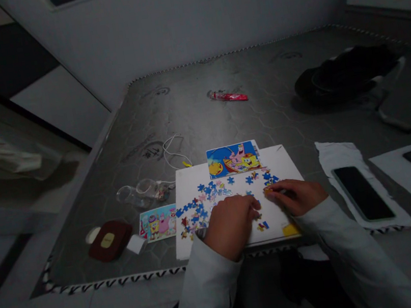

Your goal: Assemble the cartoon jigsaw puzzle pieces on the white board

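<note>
- Directly under both hands, small loose jigsaw pieces (201, 203), mostly blue with some pink and yellow, lie scattered on a flat white rectangular board (286, 162).
- Left hand (231, 222): palm down and fingers curled over the pieces; whether it grips one cannot be told.
- Right hand (296, 194): just beside the left hand, its fingertips (273, 191) drawn together at a small yellow-orange piece (267, 190); whether it is pinched or only touched cannot be told.
- Beyond the hands, at the board's far edge, lies a glossy cartoon picture card (233, 158) with a blue background.
- Left of the left hand, off the board, lie a smaller pastel cartoon card (158, 222), a crumpled clear plastic bag (137, 192) and, further out, a dark red rounded case (109, 240).
- Right of the right hand, a black smartphone (361, 192) lies on a sheet of white paper (334, 152).
- Everything rests on a grey quilted mattress (192, 115); well beyond the hands lie a white cable (174, 151) and a red wrapper (228, 97).
</note>
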`<state>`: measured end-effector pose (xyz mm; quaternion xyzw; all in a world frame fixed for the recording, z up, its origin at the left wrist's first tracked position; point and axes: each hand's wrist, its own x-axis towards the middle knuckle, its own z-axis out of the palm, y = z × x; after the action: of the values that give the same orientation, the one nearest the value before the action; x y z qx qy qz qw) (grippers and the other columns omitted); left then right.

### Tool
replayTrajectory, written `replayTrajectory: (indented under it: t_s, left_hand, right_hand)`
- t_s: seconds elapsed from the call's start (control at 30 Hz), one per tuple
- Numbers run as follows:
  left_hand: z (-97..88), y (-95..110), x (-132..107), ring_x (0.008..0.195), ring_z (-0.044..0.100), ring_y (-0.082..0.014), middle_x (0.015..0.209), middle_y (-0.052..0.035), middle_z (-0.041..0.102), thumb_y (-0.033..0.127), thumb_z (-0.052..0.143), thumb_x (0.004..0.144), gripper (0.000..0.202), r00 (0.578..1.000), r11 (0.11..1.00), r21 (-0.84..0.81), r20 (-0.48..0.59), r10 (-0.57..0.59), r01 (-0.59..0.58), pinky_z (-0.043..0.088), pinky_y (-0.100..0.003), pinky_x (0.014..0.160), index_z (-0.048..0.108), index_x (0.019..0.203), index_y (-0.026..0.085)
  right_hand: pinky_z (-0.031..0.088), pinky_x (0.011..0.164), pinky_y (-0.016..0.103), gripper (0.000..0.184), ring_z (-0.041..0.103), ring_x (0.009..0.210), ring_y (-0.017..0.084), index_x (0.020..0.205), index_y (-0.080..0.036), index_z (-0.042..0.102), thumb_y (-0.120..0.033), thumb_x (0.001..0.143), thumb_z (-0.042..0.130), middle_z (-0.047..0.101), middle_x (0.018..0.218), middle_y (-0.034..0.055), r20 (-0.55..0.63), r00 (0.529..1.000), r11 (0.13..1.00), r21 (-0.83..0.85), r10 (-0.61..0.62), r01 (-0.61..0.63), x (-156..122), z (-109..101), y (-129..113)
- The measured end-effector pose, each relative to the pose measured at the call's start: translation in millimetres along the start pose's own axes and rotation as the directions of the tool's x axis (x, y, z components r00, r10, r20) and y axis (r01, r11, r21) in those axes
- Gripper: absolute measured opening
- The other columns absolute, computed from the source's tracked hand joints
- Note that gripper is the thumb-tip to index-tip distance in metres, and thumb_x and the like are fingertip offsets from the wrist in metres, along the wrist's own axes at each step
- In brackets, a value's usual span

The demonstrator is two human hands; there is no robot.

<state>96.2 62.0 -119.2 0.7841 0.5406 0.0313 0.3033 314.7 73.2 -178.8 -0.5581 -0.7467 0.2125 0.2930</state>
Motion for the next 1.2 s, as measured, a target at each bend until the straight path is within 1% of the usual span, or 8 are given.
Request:
replayTrajectory:
  t_s: [0.13,0.27,0.4,0.53,0.67,0.8,0.97,1.2]
  left_hand:
    - [2.8,-3,5,0.098,0.072,-0.0274,0.102,-0.0026,0.078,0.029,0.066,0.092,0.025,1.000,0.997,0.081,-0.011,0.014,-0.013,0.052,-0.038,0.083,0.070,0.117,0.030]
    - [-3.5,-6,4,0.095,0.072,-0.0238,0.101,0.0007,0.079,0.029,0.069,0.091,0.019,0.996,1.000,-0.004,-0.091,0.012,-0.013,0.052,-0.035,0.083,0.072,0.110,0.030]
    - [-12.4,-8,0,0.098,0.072,-0.0229,0.102,0.0020,0.079,0.033,0.067,0.093,0.018,0.978,0.997,-0.068,-0.207,0.012,-0.026,0.050,-0.035,0.087,0.073,0.110,0.029]
    - [-14.1,-8,-1,0.087,0.072,-0.0204,0.100,0.0022,0.079,0.037,0.065,0.094,0.019,0.981,0.989,-0.135,-0.192,0.026,-0.053,0.050,-0.033,0.082,0.075,0.109,0.028]
    - [-14.2,-7,-3,0.081,0.071,-0.0180,0.097,0.0019,0.079,0.034,0.064,0.095,0.017,0.988,0.983,-0.174,-0.153,0.033,-0.059,0.048,-0.031,0.079,0.076,0.104,0.026]
    - [-21.5,-12,-8,0.089,0.072,-0.0191,0.096,0.0007,0.079,0.029,0.066,0.093,0.014,0.995,0.988,-0.152,-0.097,-0.031,0.016,0.047,-0.031,0.083,0.076,0.100,0.025]
    - [-31.6,-25,-16,0.088,0.071,-0.0199,0.090,0.0018,0.078,0.029,0.069,0.088,0.010,0.982,0.983,-0.080,-0.074,-0.172,0.167,0.046,-0.031,0.078,0.075,0.096,0.027]
    - [-34.8,-29,-21,0.087,0.070,-0.0242,0.087,-0.0009,0.078,0.034,0.071,0.085,0.008,0.961,0.960,0.060,-0.068,-0.270,0.274,0.043,-0.034,0.073,0.078,0.086,0.029]
  right_hand:
    - [0.049,0.054,0.027,0.025,0.067,0.060,0.017,0.099,-0.027,0.080,-0.043,0.089,0.064,0.077,0.085,0.0020,-0.021,0.999,0.999,0.022,0.038,-0.038,-1,-2,0]
    - [0.041,0.047,0.025,0.031,0.058,0.048,0.012,0.111,-0.026,0.072,-0.044,0.086,0.068,0.076,0.081,-0.0011,0.004,0.997,0.993,0.086,0.082,-0.082,1,1,1]
    - [0.039,0.047,0.024,0.028,0.055,0.048,0.011,0.096,-0.025,0.061,-0.047,0.083,0.071,0.072,0.073,-0.0026,-0.001,0.995,0.975,0.198,0.098,-0.096,0,7,-8]
    - [0.035,0.045,0.024,0.022,0.048,0.044,0.010,0.085,-0.025,0.055,-0.045,0.085,0.065,0.069,0.069,-0.0037,0.051,0.999,0.972,0.234,0.010,-0.021,0,10,-25]
    - [0.035,0.048,0.026,0.017,0.046,0.043,0.010,0.086,-0.025,0.055,-0.041,0.086,0.060,0.069,0.070,-0.0035,0.091,0.995,0.976,0.219,-0.032,0.011,1,7,-35]
    - [0.044,0.063,0.028,0.010,0.063,0.066,0.015,0.091,-0.024,0.061,-0.032,0.086,0.066,0.072,0.080,-0.0012,0.114,0.981,0.980,0.144,-0.155,0.138,2,5,-30]
    - [0.045,0.081,0.035,0.014,0.067,0.089,0.020,0.098,-0.025,0.070,-0.029,0.086,0.076,0.073,0.094,0.0013,0.247,0.902,0.935,0.062,-0.353,0.349,2,16,-12]
    - [0.035,0.072,0.034,0.010,0.060,0.077,0.018,0.090,-0.026,0.073,-0.034,0.086,0.079,0.071,0.085,-0.0011,0.103,0.876,0.878,-0.042,-0.470,0.476,-3,35,-13]
